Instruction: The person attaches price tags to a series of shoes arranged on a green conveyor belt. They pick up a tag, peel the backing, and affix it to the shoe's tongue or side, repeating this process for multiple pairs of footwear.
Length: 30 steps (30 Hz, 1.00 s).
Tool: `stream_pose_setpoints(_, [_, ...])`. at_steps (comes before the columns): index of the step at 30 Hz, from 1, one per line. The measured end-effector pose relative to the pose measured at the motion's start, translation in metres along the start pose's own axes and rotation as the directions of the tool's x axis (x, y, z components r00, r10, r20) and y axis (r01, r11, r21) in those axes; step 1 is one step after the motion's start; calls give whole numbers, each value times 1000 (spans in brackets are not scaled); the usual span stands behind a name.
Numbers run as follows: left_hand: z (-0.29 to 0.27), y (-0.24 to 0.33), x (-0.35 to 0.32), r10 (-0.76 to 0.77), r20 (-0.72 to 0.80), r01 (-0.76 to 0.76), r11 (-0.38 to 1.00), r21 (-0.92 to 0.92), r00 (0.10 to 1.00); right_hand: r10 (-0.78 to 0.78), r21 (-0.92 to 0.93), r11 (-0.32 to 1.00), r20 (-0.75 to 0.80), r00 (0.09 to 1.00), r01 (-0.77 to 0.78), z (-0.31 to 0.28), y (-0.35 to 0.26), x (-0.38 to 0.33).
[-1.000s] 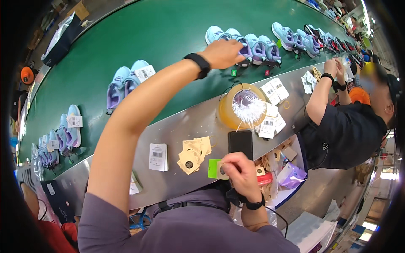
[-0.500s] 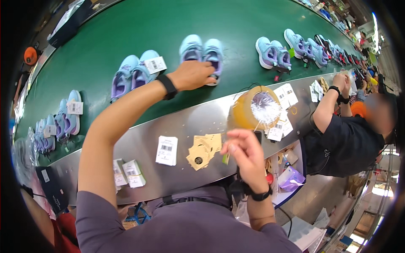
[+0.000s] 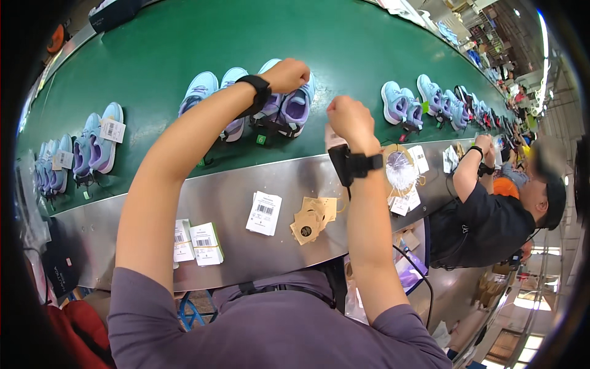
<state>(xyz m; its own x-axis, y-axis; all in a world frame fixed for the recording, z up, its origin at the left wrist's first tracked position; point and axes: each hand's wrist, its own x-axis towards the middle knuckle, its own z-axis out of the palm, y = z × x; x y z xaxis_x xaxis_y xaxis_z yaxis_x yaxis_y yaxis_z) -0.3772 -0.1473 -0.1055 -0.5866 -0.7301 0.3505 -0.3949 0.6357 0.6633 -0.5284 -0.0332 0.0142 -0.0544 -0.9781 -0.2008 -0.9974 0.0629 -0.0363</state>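
- Black-banded left hand (image 3: 289, 75): fingers curled in, over a light-blue shoe pair (image 3: 297, 111) toward its toe end. Fingertips hidden, so can't tell whether it grips or just touches.
- Right hand (image 3: 351, 117): curled, fist-like, back of hand showing. Contents hidden, can't tell if anything is held. Apart from the left hand, off to its right.
- Key relation: light-blue shoe pair sits beneath the left hand and on its wearer side; from the right hand it lies leftward, across bare green table (image 3: 344, 37). Long axis runs away from the wearer, heels near, toes far. Left hand clearly nearer.
- Small green tag (image 3: 261, 139): wearer side of the left hand, by that pair's heels.
- Second blue pair (image 3: 200, 91): left of the left hand, partly behind the left forearm.
- Wearer side of both hands, on the table's steel strip: white tag stack (image 3: 264, 213), kraft tags (image 3: 314, 216) just right of it; two more white stacks (image 3: 206, 244) near the left forearm.
- White strand bunch (image 3: 401, 171): right of the right wrist, in a yellowish roll.
- Outer shoes: blue pair (image 3: 402, 104) right of the right hand; tagged pair (image 3: 104, 154) well left of the left hand.
- Co-worker in black (image 3: 482, 215): farthest right of the right hand.
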Motion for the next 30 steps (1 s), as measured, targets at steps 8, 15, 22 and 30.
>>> stream_pose_setpoints(8, [-27, -2, 36, -252, 684, 419, 904, -86, 684, 101, 267, 961, -98, 990, -72, 68, -3, 55])
stream_pose_setpoints(15, [-32, -7, 19, -197, 612, 379, 907, -182, 766, 6, 285, 957, -212, 977, 56, 86, -9, 64])
stream_pose_setpoints(22, [-26, 0, -8, -280, 256, 335, 920, -202, 925, -95, 437, 888, -138, 986, 147, 84, -7, 66])
stream_pose_setpoints(30, [-20, 7, -19, -147, 120, 138, 988, 73, 982, -13, 324, 938, -329, 944, 125, 94, -19, 64])
